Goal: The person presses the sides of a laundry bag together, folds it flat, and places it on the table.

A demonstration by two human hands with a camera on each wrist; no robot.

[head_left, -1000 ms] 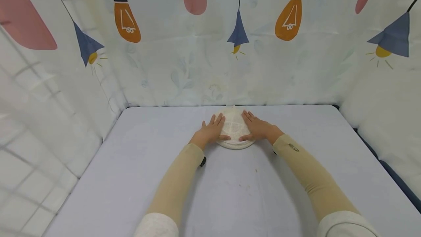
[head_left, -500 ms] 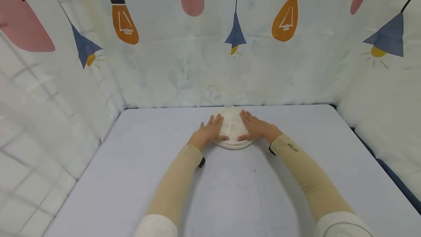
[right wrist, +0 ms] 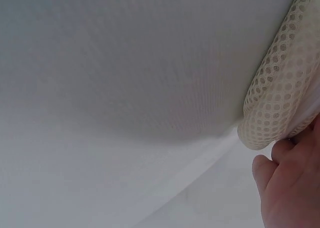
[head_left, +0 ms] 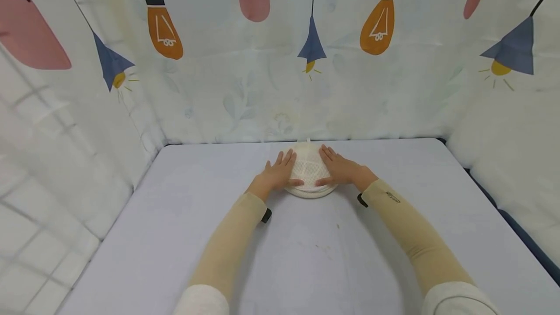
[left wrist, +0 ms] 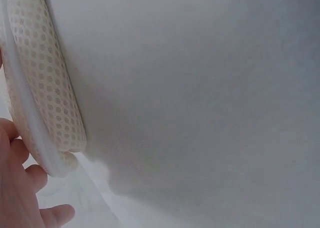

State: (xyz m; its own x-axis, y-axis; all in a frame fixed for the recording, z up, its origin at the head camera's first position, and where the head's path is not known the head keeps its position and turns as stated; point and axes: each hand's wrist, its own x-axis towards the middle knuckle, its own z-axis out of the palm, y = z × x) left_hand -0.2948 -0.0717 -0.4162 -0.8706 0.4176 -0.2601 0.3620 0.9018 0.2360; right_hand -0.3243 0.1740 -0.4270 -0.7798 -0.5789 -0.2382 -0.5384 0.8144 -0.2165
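Round cream mesh pouch (head_left: 309,174) lying flat on pale blue desk (head_left: 175,237), toward 12 o'clock near the lamp-print curtain (head_left: 280,62). Left hand (head_left: 277,175) pressed flat on pouch's 9 o'clock edge, fingers straight and spread; right hand (head_left: 339,169) same at 3 o'clock edge, thumb at the rim. Mesh weave and white rim trim clear in wrist views.

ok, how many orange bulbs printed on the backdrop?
2. One orange bulb hangs upper left on the backdrop; the other orange bulb hangs upper right, either side of the blue lamp. More may lie outside the frame.
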